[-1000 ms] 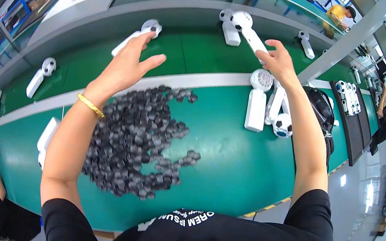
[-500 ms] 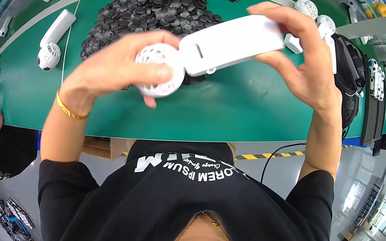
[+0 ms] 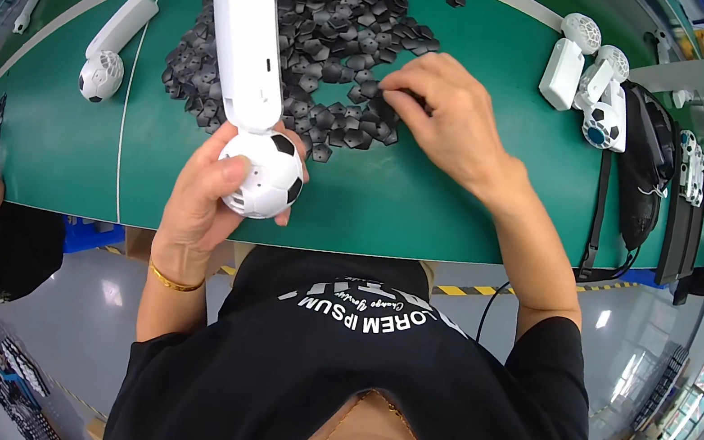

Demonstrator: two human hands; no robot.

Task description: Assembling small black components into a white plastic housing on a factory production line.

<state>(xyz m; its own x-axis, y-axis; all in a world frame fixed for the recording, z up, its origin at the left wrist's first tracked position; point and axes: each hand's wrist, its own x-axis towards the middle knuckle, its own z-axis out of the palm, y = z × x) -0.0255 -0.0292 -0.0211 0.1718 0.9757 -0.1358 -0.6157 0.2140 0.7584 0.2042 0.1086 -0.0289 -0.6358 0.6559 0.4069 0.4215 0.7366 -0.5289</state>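
Observation:
My left hand [image 3: 210,185] is closed round the ball-shaped head of a white handheld fan [image 3: 249,41], thumb on the ball. The ball has a football look, with black pentagons on its right side. The fan's long white body points away from me, showing a small dark slot. Beyond and beside it spreads a heap of small black pentagon pieces [image 3: 324,43]. At the heap's right edge my right hand [image 3: 449,116] is pinched, with a dark piece partly visible between thumb and forefinger; the fingers hide most of it.
Another white fan [image 3: 115,39] lies at the left beyond a white cord [image 3: 125,113]. Several white fans [image 3: 563,74] lie at the right, beside a black bag [image 3: 643,163] with a strap. Co-workers sit at the far left and far right.
My right hand has left the fan's body and moved down to the black pieces. My left hand has turned the fan from sideways to pointing away, showing black pentagons on its ball.

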